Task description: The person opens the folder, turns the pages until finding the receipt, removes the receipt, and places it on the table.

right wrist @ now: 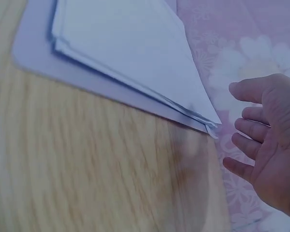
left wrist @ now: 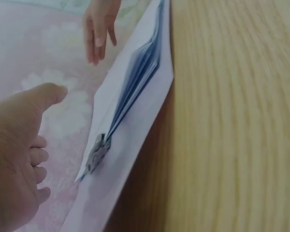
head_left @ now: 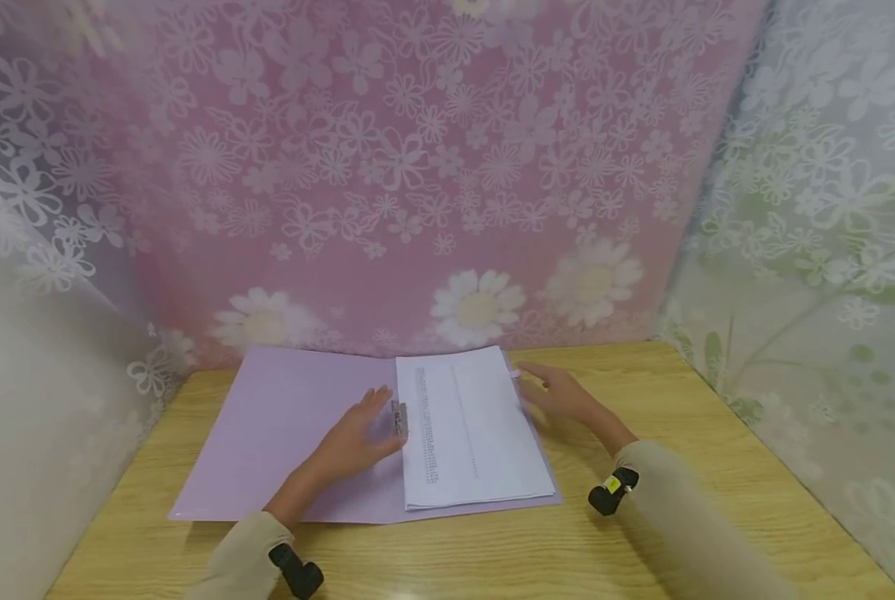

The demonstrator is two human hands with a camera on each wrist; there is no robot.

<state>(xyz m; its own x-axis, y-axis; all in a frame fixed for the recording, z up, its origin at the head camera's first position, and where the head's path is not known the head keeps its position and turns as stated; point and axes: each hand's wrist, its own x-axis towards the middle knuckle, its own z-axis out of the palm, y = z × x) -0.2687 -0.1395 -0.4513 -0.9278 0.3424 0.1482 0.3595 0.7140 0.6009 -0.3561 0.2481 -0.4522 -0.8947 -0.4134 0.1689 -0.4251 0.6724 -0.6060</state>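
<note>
A lilac folder (head_left: 282,425) lies spread flat on the table, its cover turned to the left. On its right half sits a stack of white printed paper (head_left: 477,433), held along the left edge by a metal clip (head_left: 399,419). My left hand (head_left: 353,437) hovers beside the clip with fingers apart, holding nothing. Past the stack's right edge, my right hand (head_left: 560,396) is near a small white tab (head_left: 515,374), fingers extended. In the right wrist view, the right hand (right wrist: 275,140) is apart from the paper's corner, with nothing in its fingers.
The folder rests on a wood-grain table (head_left: 455,558). Behind it rises a pink flowered backdrop (head_left: 417,208), with a pale flowered sheet (head_left: 830,250) along the right. Black wrist cameras (head_left: 612,492) sit at both sleeves.
</note>
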